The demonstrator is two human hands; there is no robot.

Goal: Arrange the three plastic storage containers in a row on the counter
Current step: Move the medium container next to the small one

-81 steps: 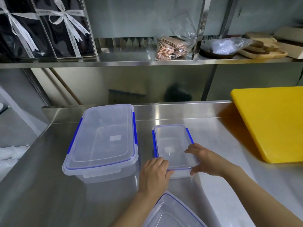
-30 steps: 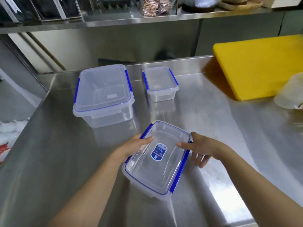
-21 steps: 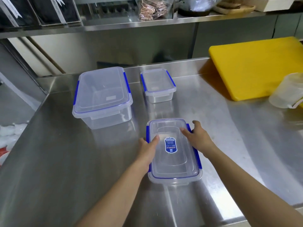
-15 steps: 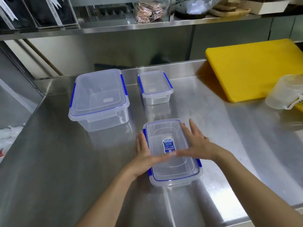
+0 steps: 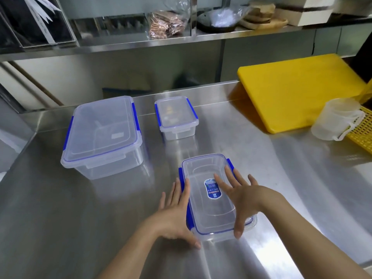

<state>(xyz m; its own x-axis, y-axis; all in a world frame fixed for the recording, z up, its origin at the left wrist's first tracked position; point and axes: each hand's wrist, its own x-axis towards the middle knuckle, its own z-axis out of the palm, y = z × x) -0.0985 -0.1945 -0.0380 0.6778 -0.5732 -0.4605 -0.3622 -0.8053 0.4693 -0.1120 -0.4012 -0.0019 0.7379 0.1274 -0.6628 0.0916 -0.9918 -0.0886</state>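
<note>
Nearest container: a clear rectangular plastic storage container with blue side clips and a blue oval label on its lid [image 5: 215, 196] sits lidded on the brushed stainless-steel counter [image 5: 80, 218], closest to the person; it stands in front of the other two, not in line with them
Left hand: the left hand [image 5: 177, 214] lies flat and spread against the container's left long side; fingers extended, gripping nothing; the thumb reaches toward the near corner
Right hand: the right hand [image 5: 239, 196] is splayed over the lid's right half; fingers straight, thumb pointing down at the near edge; whether the palm touches the lid cannot be told
Back row: a large clear plastic storage container with blue clips [image 5: 102, 133] stands at back left; a small clear plastic storage container with blue clips [image 5: 176, 116] stands to its right near the rear upstand; the two are apart
Right side: a yellow plastic cutting board [image 5: 302, 89] leans at the back; a translucent plastic measuring jug [image 5: 336, 119] rests beside a yellow mesh basket [image 5: 364, 133]
Above: a steel shelf [image 5: 161, 42] carries wrapped goods
</note>
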